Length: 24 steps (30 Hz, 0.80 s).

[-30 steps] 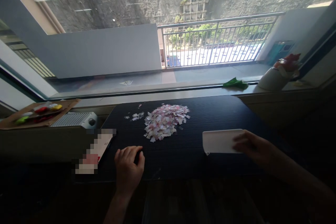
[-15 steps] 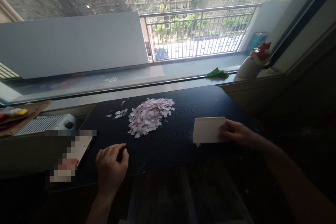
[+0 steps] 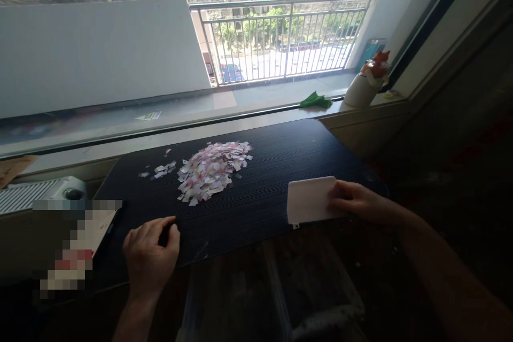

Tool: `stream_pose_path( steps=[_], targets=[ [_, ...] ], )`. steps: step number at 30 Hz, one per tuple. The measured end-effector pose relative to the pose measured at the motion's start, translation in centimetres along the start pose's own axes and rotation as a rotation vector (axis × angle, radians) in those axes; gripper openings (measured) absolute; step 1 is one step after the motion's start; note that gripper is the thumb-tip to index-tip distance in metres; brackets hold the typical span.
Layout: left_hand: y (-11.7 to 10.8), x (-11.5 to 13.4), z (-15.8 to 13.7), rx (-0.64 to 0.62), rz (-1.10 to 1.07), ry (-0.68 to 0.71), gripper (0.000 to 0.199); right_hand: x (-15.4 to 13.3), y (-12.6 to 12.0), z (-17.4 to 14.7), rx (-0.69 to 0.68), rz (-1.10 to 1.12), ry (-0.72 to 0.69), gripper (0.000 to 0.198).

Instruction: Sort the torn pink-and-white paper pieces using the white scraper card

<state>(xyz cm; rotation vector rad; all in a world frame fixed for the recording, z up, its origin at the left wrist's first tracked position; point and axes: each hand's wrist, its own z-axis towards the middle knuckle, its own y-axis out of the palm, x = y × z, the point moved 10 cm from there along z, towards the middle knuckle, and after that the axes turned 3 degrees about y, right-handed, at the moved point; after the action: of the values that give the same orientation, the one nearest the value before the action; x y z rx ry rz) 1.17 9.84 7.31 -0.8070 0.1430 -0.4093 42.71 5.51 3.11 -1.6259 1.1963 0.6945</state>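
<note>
My right hand (image 3: 350, 199) grips a flat, pale rectangular plate (image 3: 306, 200) by its right end, thumb and fingers closed on it. The plate is tilted at the front right edge of the black table (image 3: 280, 155). A small paper scrap (image 3: 295, 226) shows under its lower left corner. On the front left of the table rests my left hand (image 3: 151, 246), fingers bent and a gap between thumb and forefinger, with nothing in it. Beyond it lies a heap of small white and pinkish paper pieces (image 3: 214, 171), with several loose bits (image 3: 163, 170) to its left.
A blurred-out flat item (image 3: 86, 246) lies left of my left hand. Under the front edge stands a dark, see-through container (image 3: 276, 288). Along the window sill are a green cloth-like thing (image 3: 316, 100) and a white vessel (image 3: 363, 90). A white heater-like unit (image 3: 48, 195) is at left.
The camera view has swung right, so everything sits further left in the picture. The plate in my right hand has come closer to the table's front edge. My left hand stays empty.
</note>
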Motion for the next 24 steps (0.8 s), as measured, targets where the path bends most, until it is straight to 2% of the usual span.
stream_pose_path(
  steps=[11, 16, 21, 24],
  targets=[
    [-0.3, 0.4, 0.1, 0.026, 0.009, 0.025, 0.021, 1.2, -0.9, -1.1, -0.003, -0.016, -0.051, 0.031],
    [-0.1, 0.1, 0.0, 0.008, 0.013, -0.003, 0.021, 0.8, -1.5, -2.0, 0.024, -0.068, -0.053, 0.034],
    [0.3, -0.3, -0.2, -0.021, -0.004, -0.034, 0.02, -0.3, -2.5, -1.8, 0.134, -0.114, -0.118, 0.035],
    [0.3, -0.4, -0.2, -0.027, -0.007, -0.059, 0.021, -0.2, -2.2, -1.2, 0.111, -0.117, -0.131, 0.033]
  ],
)
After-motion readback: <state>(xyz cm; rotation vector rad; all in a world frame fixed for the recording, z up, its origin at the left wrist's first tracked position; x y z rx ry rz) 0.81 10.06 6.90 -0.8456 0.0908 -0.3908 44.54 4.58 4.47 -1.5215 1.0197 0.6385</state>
